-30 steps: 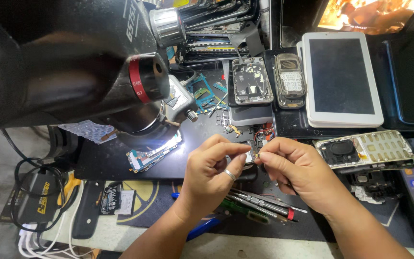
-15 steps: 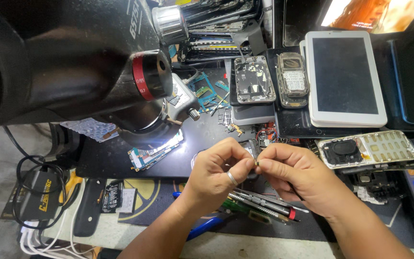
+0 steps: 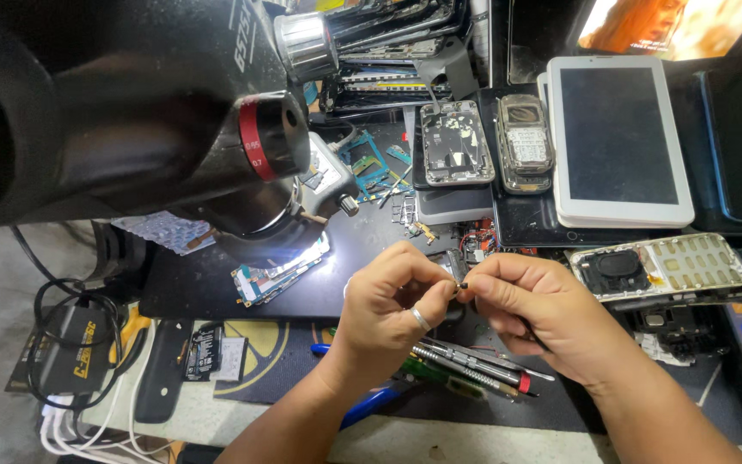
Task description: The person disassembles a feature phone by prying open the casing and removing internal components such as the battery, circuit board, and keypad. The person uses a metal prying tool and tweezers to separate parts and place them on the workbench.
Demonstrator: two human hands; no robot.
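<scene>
My left hand, with a ring on one finger, and my right hand meet fingertip to fingertip over a black work mat. Between the pinched fingers sits a tiny dark part; I cannot tell which hand bears its weight. A large black microscope with a red ring hangs at the left. Under its lit lens lies a circuit board. Screwdrivers and tweezers lie just below my hands.
A white tablet lies at the back right, beside two opened phones. A stripped keypad phone frame lies right of my hands. Stacked phone parts fill the back. Cables and a black box sit at the left edge.
Both hands have shifted slightly toward the near edge and drawn closer together, fingertips now pinched on the small part. The view has moved a little.
</scene>
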